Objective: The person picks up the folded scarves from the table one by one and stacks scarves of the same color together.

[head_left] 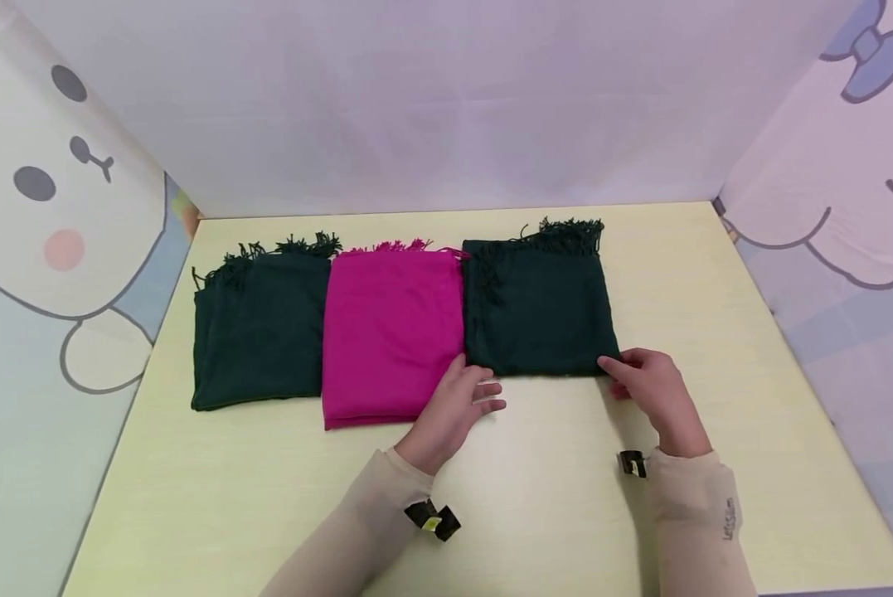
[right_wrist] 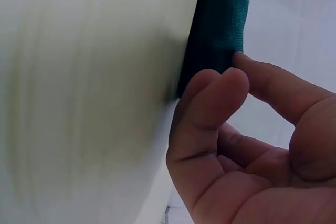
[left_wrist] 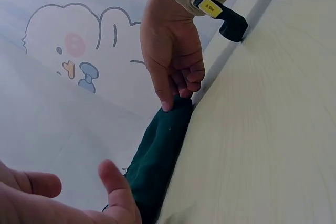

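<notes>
Three folded, fringed scarves lie side by side: a dark green scarf (head_left: 267,332) at left, a magenta scarf (head_left: 394,332) in the middle and another dark green scarf (head_left: 546,315) at right. My right hand (head_left: 655,394) pinches the near right corner of the right-hand green scarf, thumb on top; the right wrist view shows the thumb and fingers (right_wrist: 210,103) at that corner. My left hand (head_left: 449,410), fingers loosely spread, is by the near left corner of the same scarf, over the magenta scarf's edge. Whether its fingertips touch cloth is hidden.
The scarves lie on a pale wooden table (head_left: 550,514), fringes toward the back. A light cloth wall (head_left: 446,108) stands behind, with cartoon-printed panels at both sides. Each sleeve has a black strap (head_left: 433,519) at the wrist.
</notes>
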{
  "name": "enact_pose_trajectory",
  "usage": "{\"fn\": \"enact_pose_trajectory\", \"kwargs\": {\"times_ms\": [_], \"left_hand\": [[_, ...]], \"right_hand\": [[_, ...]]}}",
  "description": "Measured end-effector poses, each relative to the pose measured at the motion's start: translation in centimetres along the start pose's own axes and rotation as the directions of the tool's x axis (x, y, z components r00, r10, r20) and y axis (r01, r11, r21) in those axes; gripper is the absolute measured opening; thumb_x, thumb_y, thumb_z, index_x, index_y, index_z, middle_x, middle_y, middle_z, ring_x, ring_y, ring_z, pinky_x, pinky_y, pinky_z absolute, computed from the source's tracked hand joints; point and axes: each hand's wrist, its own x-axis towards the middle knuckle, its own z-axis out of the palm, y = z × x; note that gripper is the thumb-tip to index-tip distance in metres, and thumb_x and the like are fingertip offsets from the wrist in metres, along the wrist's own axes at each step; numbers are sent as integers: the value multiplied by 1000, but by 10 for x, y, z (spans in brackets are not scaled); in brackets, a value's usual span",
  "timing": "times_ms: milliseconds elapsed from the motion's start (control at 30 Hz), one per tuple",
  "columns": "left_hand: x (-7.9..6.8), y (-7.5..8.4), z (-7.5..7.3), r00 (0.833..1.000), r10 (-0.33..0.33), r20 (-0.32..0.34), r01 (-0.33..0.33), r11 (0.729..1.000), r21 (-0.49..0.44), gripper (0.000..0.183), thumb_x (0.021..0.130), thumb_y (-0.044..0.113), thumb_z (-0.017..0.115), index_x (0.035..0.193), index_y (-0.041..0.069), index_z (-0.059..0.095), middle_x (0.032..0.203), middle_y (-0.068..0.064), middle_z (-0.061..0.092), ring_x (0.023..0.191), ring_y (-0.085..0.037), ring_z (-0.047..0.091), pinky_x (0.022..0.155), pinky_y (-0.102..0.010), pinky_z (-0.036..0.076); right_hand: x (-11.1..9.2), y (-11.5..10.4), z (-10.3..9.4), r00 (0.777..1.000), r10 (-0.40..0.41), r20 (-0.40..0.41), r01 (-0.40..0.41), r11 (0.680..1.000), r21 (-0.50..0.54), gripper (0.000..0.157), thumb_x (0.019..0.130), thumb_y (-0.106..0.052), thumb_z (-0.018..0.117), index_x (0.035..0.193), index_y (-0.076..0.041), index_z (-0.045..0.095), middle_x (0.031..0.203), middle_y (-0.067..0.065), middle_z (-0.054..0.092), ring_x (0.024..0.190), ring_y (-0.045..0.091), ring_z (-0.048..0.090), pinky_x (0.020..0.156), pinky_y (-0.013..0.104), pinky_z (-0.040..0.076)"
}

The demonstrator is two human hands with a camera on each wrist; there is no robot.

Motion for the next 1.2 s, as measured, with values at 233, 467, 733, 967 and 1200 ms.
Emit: {"fn": "enact_pose_trajectory", "kwargs": {"times_ms": [233, 467, 733, 967, 1200], "left_hand": [[15, 6, 7, 993, -116, -36, 105, 970, -218, 19, 102, 25, 51, 109, 8, 46, 94, -5, 56, 79, -17, 54, 68, -25, 48], [28, 3, 9, 984, -166, -67, 149, 968, -203, 29, 104, 35, 53, 113, 9, 45, 86, -2, 56, 65, -11, 46, 51, -19, 36], [31, 0, 14, 988, -89, -124, 67, 983, -173, 17, 105, 26, 49, 97, 14, 41, 74, 0, 51, 56, -10, 37, 45, -18, 27], [31, -1, 12, 992, -95, -78, 87, 990, -109, 23, 103, 34, 52, 101, 13, 46, 74, 0, 53, 57, -10, 39, 44, -17, 27], [26, -4, 11, 994, -107, -30, 105, 994, -43, 25, 104, 30, 52, 113, 13, 35, 77, -1, 53, 60, -11, 40, 46, -18, 29]], "right_hand": [[2, -1, -3, 1000, -15, -4, 15, 1000, 0, 50, 100, -45, 56, 116, 2, 54, 87, 11, 63, 78, 19, 65, 79, 34, 47], [7, -3, -2, 1000, 3, 13, -4, 998, 56, 62, 95, -54, 59, 118, 3, 49, 104, 18, 60, 79, 19, 70, 84, 32, 50], [8, -5, -4, 999, -43, 13, 39, 978, 205, 63, 97, -49, 60, 128, 5, 53, 101, 14, 64, 76, 17, 70, 78, 22, 55], [8, -6, -13, 995, -77, -56, 91, 935, 344, 52, 98, -37, 63, 119, 9, 53, 87, 5, 60, 67, 14, 66, 69, 25, 58], [3, 2, -14, 996, -45, -79, 68, 943, 324, 44, 99, -38, 61, 107, 5, 55, 77, 3, 61, 65, 17, 64, 66, 27, 57]]}}
